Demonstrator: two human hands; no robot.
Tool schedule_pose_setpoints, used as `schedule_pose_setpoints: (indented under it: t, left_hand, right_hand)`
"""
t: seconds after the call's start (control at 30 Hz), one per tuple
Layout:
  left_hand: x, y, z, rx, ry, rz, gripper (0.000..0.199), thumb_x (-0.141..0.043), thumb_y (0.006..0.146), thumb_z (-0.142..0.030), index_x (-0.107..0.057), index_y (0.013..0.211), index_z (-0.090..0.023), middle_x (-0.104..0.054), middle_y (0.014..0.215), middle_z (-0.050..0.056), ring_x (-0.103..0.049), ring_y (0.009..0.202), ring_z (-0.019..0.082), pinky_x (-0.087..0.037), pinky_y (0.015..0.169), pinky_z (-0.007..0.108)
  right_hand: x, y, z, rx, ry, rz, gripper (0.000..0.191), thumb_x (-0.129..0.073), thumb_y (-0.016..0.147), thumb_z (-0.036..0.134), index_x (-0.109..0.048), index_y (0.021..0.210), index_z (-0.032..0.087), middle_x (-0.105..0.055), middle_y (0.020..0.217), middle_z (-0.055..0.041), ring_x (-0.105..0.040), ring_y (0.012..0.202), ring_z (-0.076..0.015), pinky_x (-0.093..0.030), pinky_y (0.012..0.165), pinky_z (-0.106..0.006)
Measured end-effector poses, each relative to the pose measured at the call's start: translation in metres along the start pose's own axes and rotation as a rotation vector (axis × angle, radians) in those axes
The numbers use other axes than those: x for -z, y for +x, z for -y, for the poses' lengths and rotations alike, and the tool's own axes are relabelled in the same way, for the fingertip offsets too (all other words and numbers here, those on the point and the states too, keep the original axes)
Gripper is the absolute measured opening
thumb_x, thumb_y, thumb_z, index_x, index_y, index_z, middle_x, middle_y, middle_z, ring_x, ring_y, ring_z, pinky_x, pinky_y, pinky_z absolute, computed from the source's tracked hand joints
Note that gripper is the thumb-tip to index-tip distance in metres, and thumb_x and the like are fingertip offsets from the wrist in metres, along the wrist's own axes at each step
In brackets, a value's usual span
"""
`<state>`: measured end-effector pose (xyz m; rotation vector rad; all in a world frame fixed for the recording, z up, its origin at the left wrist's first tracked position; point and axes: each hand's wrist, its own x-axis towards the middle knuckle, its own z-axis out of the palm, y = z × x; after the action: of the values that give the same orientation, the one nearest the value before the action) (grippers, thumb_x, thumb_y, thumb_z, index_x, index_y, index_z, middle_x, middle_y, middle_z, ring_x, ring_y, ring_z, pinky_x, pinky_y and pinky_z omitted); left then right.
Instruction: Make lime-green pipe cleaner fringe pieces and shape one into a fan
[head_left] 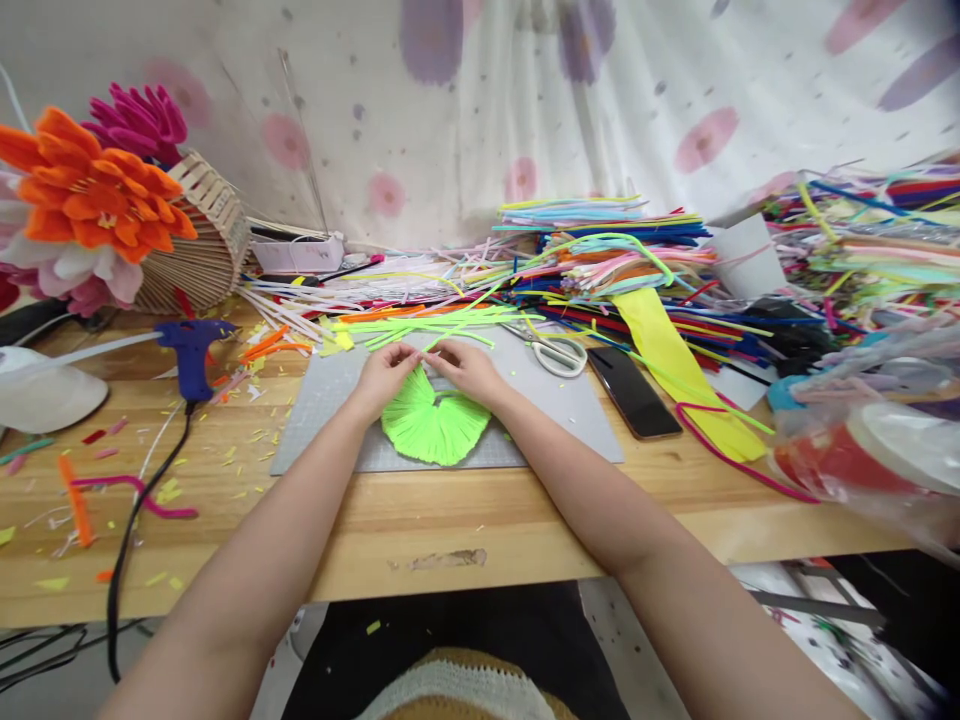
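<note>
A bright green, fan-shaped piece made of pipe cleaners (436, 432) lies over the grey cutting mat (555, 440). At its upper edge my left hand (388, 376) pinches the green strands. Close beside it, my right hand (469, 372) has its fingers closed at the same upper edge, the fingertips of both hands almost meeting. What exactly sits between the fingertips is too small to make out. Loose green pipe cleaners (420, 322) lie just beyond my hands. A pair of scissors (556, 354) rests at the mat's far right.
A blue glue gun (191, 358) stands at left, its black cord hanging off the table edge. Orange fuzzy flowers (109, 195) and a wooden-stick basket (199, 245) are behind it. Right of the mat lie a phone (634, 392), a yellow strip (679, 365) and heaped pipe cleaners (615, 260).
</note>
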<state>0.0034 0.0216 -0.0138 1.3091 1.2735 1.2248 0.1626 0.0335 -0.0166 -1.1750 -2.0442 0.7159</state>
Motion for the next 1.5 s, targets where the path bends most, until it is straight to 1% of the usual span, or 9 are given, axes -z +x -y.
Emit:
schedule_pose_setpoints:
  t: [0.1, 0.23, 0.5, 0.6, 0.77, 0.9, 1.03, 1.37, 1.5]
  left_hand:
    - [-0.003, 0.001, 0.000, -0.007, 0.060, 0.050, 0.021, -0.066, 0.064, -0.038, -0.065, 0.067, -0.017, -0.061, 0.064, 0.000, -0.051, 0.062, 0.012, -0.039, 0.064, 0.025]
    - [-0.005, 0.002, 0.000, 0.046, 0.060, 0.088, 0.024, -0.065, 0.064, -0.039, -0.069, 0.071, -0.017, -0.066, 0.067, 0.002, -0.055, 0.066, 0.015, -0.041, 0.066, 0.027]
    - [-0.008, 0.006, 0.005, 0.136, 0.065, 0.019, 0.019, -0.065, 0.060, -0.036, -0.069, 0.061, -0.017, -0.065, 0.060, 0.002, -0.055, 0.061, 0.016, -0.040, 0.060, 0.027]
    - [-0.009, 0.005, 0.005, 0.166, 0.039, 0.025, 0.020, -0.066, 0.059, -0.036, -0.069, 0.060, -0.017, -0.065, 0.060, 0.003, -0.055, 0.061, 0.016, -0.041, 0.059, 0.027]
    - [0.001, 0.000, -0.003, 0.219, -0.140, -0.049, 0.026, -0.069, 0.056, -0.039, -0.066, 0.067, -0.016, -0.065, 0.066, 0.002, -0.055, 0.061, 0.013, -0.040, 0.057, 0.024]
    - [0.010, -0.001, -0.005, 0.236, -0.150, 0.023, 0.030, -0.074, 0.052, -0.038, -0.063, 0.070, -0.016, -0.061, 0.064, -0.001, -0.050, 0.054, 0.009, -0.036, 0.052, 0.022]
    - [0.010, 0.000, -0.004, 0.220, -0.152, 0.101, 0.033, -0.077, 0.048, -0.035, -0.062, 0.071, -0.015, -0.060, 0.064, -0.002, -0.051, 0.056, 0.009, -0.038, 0.055, 0.023]
    - [0.008, -0.001, -0.008, 0.251, -0.161, 0.139, 0.032, -0.076, 0.051, -0.033, -0.062, 0.074, -0.015, -0.059, 0.065, -0.002, -0.050, 0.056, 0.009, -0.039, 0.058, 0.024]
    - [0.007, -0.001, -0.007, 0.223, -0.131, 0.142, 0.031, -0.074, 0.054, -0.033, -0.062, 0.076, -0.015, -0.058, 0.067, -0.003, -0.049, 0.058, 0.009, -0.037, 0.058, 0.023]
  right_hand:
    - [-0.005, 0.011, -0.007, -0.133, 0.392, -0.007, 0.033, -0.051, 0.075, 0.051, -0.054, 0.074, 0.018, -0.059, 0.065, 0.0010, -0.051, 0.060, -0.0098, -0.038, 0.060, -0.023]
    - [-0.004, 0.016, -0.008, -0.239, 0.575, -0.044, 0.029, -0.059, 0.068, 0.046, -0.050, 0.068, 0.018, -0.057, 0.061, 0.0020, -0.048, 0.056, -0.0082, -0.039, 0.057, -0.021]
    - [-0.010, 0.012, -0.006, -0.370, 0.675, -0.188, 0.014, -0.057, 0.066, 0.030, -0.051, 0.067, 0.018, -0.049, 0.051, 0.0057, -0.046, 0.050, -0.0068, -0.038, 0.054, -0.021]
    - [-0.010, 0.012, -0.007, -0.384, 0.671, -0.193, 0.015, -0.058, 0.065, 0.030, -0.050, 0.065, 0.018, -0.048, 0.050, 0.0059, -0.044, 0.048, -0.0067, -0.037, 0.052, -0.021]
    - [-0.006, 0.011, -0.009, -0.379, 0.682, -0.183, 0.019, -0.060, 0.065, 0.034, -0.050, 0.067, 0.018, -0.050, 0.051, 0.0055, -0.044, 0.047, -0.0066, -0.035, 0.051, -0.021]
    - [-0.006, 0.010, -0.010, -0.360, 0.669, -0.166, 0.023, -0.061, 0.065, 0.038, -0.049, 0.067, 0.018, -0.050, 0.053, 0.0053, -0.043, 0.048, -0.0066, -0.035, 0.051, -0.022]
    - [-0.007, 0.011, -0.010, -0.332, 0.682, -0.156, 0.026, -0.062, 0.064, 0.040, -0.048, 0.068, 0.019, -0.050, 0.054, 0.0050, -0.044, 0.050, -0.0070, -0.035, 0.052, -0.022]
    - [-0.008, 0.011, -0.012, -0.307, 0.723, -0.138, 0.029, -0.063, 0.063, 0.043, -0.048, 0.070, 0.019, -0.049, 0.053, 0.0060, -0.043, 0.049, -0.0066, -0.034, 0.051, -0.021]
    - [-0.008, 0.011, -0.013, -0.287, 0.747, -0.131, 0.030, -0.064, 0.061, 0.043, -0.048, 0.070, 0.019, -0.050, 0.053, 0.0066, -0.042, 0.047, -0.0058, -0.033, 0.049, -0.021]
